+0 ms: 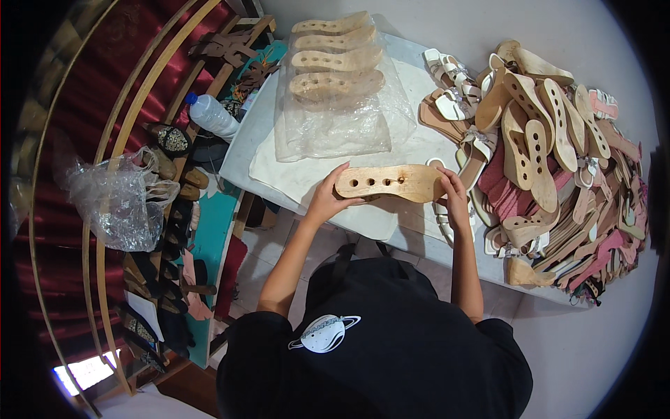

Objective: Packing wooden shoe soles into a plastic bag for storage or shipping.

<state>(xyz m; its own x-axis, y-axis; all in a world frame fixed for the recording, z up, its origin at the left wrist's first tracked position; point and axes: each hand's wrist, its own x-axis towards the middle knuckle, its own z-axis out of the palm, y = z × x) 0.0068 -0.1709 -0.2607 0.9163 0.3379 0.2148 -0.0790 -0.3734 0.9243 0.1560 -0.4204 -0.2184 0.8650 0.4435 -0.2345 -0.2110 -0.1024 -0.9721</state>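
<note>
A pale wooden shoe sole (370, 174) with a row of round holes along its side lies level between my two hands, above the table's near edge. My left hand (326, 197) is closed around its left end, thumb on top. At the right end, my right hand (455, 199) grips it with the fingers bent over the edge. Beyond it, a clear plastic bag (335, 133) lies flat on the table; several similar wooden soles (336, 59) are lined up in its far part. A white sandal (443, 209) sits partly hidden behind my right hand.
At the right, a large heap holds wooden soles (537, 146), white sandals (457, 105) and stacked straps and insoles (586, 258). To the left stands a turquoise-topped bench (209, 237) with shoes, a water bottle (211, 115) and a crumpled plastic bag (125, 199). The white table (244, 157) lies ahead.
</note>
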